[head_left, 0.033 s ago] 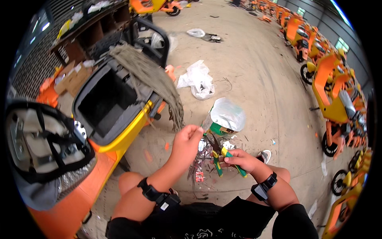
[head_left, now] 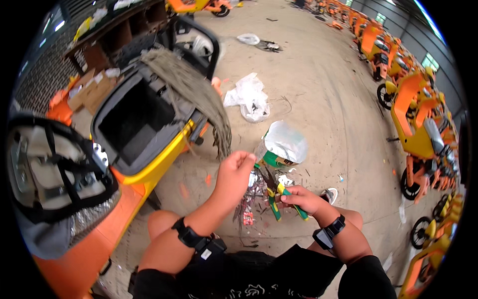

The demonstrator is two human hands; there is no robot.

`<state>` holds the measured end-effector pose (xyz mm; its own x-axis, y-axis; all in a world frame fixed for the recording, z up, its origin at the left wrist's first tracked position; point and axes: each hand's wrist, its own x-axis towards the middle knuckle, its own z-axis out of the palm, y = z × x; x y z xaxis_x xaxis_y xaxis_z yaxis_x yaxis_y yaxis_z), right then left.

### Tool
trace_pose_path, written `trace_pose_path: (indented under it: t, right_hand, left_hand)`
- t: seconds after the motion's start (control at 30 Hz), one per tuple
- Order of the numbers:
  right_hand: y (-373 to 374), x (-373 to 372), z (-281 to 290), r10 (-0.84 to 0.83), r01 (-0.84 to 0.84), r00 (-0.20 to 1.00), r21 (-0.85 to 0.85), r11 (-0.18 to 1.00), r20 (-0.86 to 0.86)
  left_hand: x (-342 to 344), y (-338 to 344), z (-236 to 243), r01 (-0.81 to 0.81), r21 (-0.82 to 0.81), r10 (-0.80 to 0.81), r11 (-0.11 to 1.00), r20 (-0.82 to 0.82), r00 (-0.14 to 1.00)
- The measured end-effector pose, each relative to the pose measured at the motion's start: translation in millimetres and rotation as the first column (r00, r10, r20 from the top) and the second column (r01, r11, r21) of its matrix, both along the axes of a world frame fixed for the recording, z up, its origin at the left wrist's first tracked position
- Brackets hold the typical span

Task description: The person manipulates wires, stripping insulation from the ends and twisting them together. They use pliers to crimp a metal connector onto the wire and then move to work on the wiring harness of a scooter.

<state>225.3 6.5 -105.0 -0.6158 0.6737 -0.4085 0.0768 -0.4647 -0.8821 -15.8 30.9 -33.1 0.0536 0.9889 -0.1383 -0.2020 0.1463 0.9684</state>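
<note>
My right hand (head_left: 301,199) is wrapped around a pair of pliers (head_left: 273,188) with green and yellow handles. The handles are spread, and the dark jaws point up and left, toward my other hand. My left hand (head_left: 235,172) is closed in a pinch just left of the jaws. A small green bit shows at its fingertips, too small to name. Beyond both hands stands a round tub (head_left: 284,144) with a silvery-white top and a green side. Below the hands, a heap of thin dark strips and scraps (head_left: 251,199) lies on the floor.
On my left is an orange and yellow scooter (head_left: 144,174) with an open grey storage bin and a grey rag (head_left: 191,82) draped over it. White plastic bags (head_left: 249,97) lie on the concrete ahead. Rows of orange and yellow scooters (head_left: 413,119) line the right.
The view has shifted slightly. My left hand sits a touch higher in the picture, still pinched, and the pliers remain in my right hand.
</note>
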Motion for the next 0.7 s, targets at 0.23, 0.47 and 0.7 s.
trace_pose_path:
  t: [0.23,0.47,0.7]
  right_hand:
    - [-29,-19,-159,0.116,-0.066,0.665,-0.097,0.993,0.738]
    - [-99,22,-391,-0.123,-0.29,0.372,0.242,0.926,0.92]
    - [-130,-26,-454,0.235,-0.232,0.349,-0.159,0.96,0.907]
  left_hand:
    - [-19,8,2,-0.094,0.052,0.092,0.994,0.048,0.995]
    - [-16,16,-16,0.058,0.226,-0.052,0.972,-0.031,0.998]
    - [-28,9,-15,0.22,0.08,-0.216,0.972,-0.056,0.975]
